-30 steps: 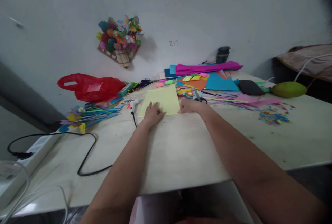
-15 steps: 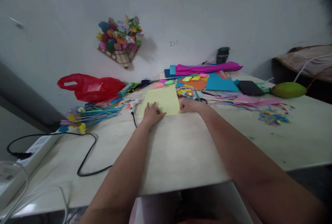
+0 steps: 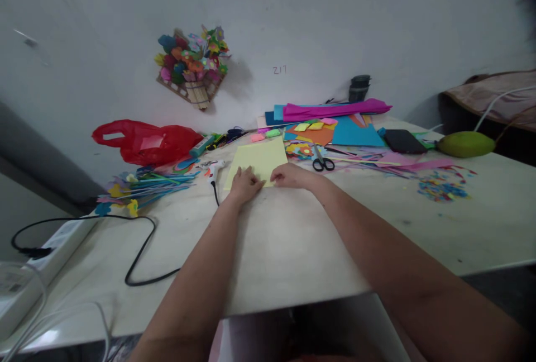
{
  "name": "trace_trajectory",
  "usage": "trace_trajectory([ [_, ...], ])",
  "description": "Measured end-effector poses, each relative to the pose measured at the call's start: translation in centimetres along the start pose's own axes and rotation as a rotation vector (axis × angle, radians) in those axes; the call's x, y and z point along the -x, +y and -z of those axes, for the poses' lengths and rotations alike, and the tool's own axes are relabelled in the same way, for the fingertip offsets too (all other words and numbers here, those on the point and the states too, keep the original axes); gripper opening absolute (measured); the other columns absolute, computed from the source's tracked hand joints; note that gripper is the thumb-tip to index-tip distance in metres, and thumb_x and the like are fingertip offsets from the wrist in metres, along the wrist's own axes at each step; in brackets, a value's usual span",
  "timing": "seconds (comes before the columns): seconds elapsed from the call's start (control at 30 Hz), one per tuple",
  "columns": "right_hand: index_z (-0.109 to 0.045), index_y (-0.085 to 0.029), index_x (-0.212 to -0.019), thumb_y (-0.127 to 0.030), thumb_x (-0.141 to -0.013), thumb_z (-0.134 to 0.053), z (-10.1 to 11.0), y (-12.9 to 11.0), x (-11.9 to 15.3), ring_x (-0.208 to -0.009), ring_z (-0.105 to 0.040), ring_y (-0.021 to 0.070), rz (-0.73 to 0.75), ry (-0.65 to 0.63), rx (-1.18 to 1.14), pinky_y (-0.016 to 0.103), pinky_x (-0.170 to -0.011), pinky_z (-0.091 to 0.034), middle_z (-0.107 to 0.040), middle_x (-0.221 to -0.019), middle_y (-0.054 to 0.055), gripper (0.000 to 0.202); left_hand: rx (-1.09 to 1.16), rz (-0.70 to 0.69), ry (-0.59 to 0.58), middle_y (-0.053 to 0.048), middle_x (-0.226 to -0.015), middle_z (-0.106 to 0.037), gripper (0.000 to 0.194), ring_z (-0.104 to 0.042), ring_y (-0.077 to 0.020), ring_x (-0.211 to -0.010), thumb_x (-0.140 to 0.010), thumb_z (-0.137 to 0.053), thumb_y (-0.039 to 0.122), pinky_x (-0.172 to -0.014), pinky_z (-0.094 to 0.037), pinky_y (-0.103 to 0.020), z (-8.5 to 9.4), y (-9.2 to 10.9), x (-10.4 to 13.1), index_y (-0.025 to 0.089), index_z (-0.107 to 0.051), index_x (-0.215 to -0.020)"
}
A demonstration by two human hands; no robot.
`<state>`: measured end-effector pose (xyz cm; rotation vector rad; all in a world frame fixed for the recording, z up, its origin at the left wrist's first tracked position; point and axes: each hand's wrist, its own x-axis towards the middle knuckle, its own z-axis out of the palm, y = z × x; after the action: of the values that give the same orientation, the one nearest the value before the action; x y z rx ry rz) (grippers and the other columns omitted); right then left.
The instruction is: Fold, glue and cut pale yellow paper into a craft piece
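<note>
A pale yellow sheet of paper (image 3: 259,155) lies flat on the table before me, its near edge under both hands. My left hand (image 3: 247,185) rests on the sheet's near left part, fingers spread and thumb reaching along the edge to the right. Close by on the right, my right hand (image 3: 288,176) has its fingers curled together at the near edge, pinching the paper there; the fingertips are partly hidden. Left of the sheet sits a white glue gun (image 3: 215,171) with a black cord. Scissors (image 3: 322,161) with black handles lie just beyond my right hand.
Foam flowers on stems (image 3: 146,186) and a red plastic bag (image 3: 154,144) occupy the left. Coloured sheets (image 3: 355,132), a dark phone-like object (image 3: 404,142), a green pouch (image 3: 465,144) and paper scraps (image 3: 444,187) are on the right. A power strip (image 3: 54,250) lies at the left edge.
My right hand has slid left along the paper's near edge, closer to my left hand. The scissors' handles now show fully. My left hand has barely shifted.
</note>
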<state>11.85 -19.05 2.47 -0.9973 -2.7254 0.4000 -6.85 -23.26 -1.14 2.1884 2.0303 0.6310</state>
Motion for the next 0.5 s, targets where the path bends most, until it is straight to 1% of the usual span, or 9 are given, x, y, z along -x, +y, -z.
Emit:
trace_trajectory([
  [0.1, -0.069, -0.018, -0.096, -0.019, -0.074, -0.058, -0.4, -0.1, -0.2, -0.087, -0.06, 0.0134, 0.054, -0.033, 0.105, 0.017, -0.068, -0.04, -0.068, -0.097, 0.004, 0.024, 0.01, 0.029, 0.01, -0.006, -0.093, -0.065, 0.014, -0.048, -0.0207, -0.113, -0.075, -0.054, 0.031, -0.109, -0.014, -0.039, 0.4, 0.3, 0.1, 0.019, -0.054, -0.067],
  [0.13, -0.07, -0.019, -0.095, -0.02, -0.076, -0.057, -0.4, -0.3, -0.2, -0.089, -0.06, 0.0138, 0.058, -0.036, 0.141, 0.018, -0.068, -0.04, -0.067, -0.098, 0.004, 0.023, 0.018, 0.045, 0.017, -0.005, -0.087, -0.065, 0.011, -0.05, -0.0202, -0.109, -0.075, -0.055, 0.03, -0.108, -0.017, -0.038, 0.4, 0.3, 0.1, 0.019, -0.054, -0.07],
  [0.2, -0.07, -0.021, -0.095, -0.021, -0.078, -0.056, 0.0, -0.8, 0.0, -0.092, -0.06, 0.0148, 0.051, -0.043, 0.223, 0.018, -0.067, -0.039, -0.067, -0.1, 0.004, 0.022, 0.033, 0.086, 0.032, -0.005, -0.082, -0.064, 0.011, -0.052, -0.0208, -0.103, -0.074, -0.056, 0.029, -0.102, -0.028, -0.037, 0.4, 0.3, 0.2, 0.019, -0.055, -0.077],
  [0.27, -0.07, -0.021, -0.094, -0.021, -0.079, -0.054, 0.3, -1.5, 0.2, -0.093, -0.06, 0.0161, 0.048, -0.063, 0.305, 0.019, -0.065, -0.039, -0.067, -0.1, 0.005, 0.022, 0.045, 0.123, 0.049, -0.006, -0.084, -0.062, 0.015, -0.052, -0.022, -0.102, -0.073, -0.057, 0.03, -0.093, -0.037, -0.035, 0.3, 0.2, 0.2, 0.018, -0.056, -0.082],
  [0.33, -0.069, -0.019, -0.092, -0.019, -0.08, -0.051, 0.3, -2.1, 0.3, -0.092, -0.06, 0.018, 0.068, -0.068, 0.387, 0.021, -0.064, -0.039, -0.067, -0.097, 0.007, 0.022, 0.063, 0.144, 0.061, -0.008, -0.091, -0.062, 0.018, -0.051, -0.0225, -0.103, -0.072, -0.058, 0.029, -0.088, -0.04, -0.034, 0.2, 0.0, 0.2, 0.017, -0.056, -0.086],
  [0.4, -0.069, -0.016, -0.09, -0.017, -0.081, -0.047, 0.0, -2.3, 0.3, -0.089, -0.061, 0.0204, 0.1, -0.052, 0.472, 0.024, -0.064, -0.041, -0.067, -0.095, 0.01, 0.023, 0.093, 0.146, 0.07, -0.009, -0.098, -0.061, 0.02, -0.048, -0.0231, -0.109, -0.071, -0.059, 0.025, -0.09, -0.039, -0.034, 0.1, -0.1, 0.2, 0.017, -0.057, -0.088],
  [0.5, -0.067, -0.013, -0.09, -0.012, -0.081, -0.043, -0.6, -2.5, 0.1, -0.087, -0.062, 0.0235, 0.17, -0.02, 0.583, 0.028, -0.065, -0.043, -0.066, -0.093, 0.014, 0.026, 0.149, 0.101, 0.097, -0.009, -0.11, -0.059, 0.022, -0.038, -0.025, -0.123, -0.068, -0.06, 0.02, -0.097, -0.034, -0.036, 0.2, -0.2, 0.3, 0.017, -0.057, -0.09],
])
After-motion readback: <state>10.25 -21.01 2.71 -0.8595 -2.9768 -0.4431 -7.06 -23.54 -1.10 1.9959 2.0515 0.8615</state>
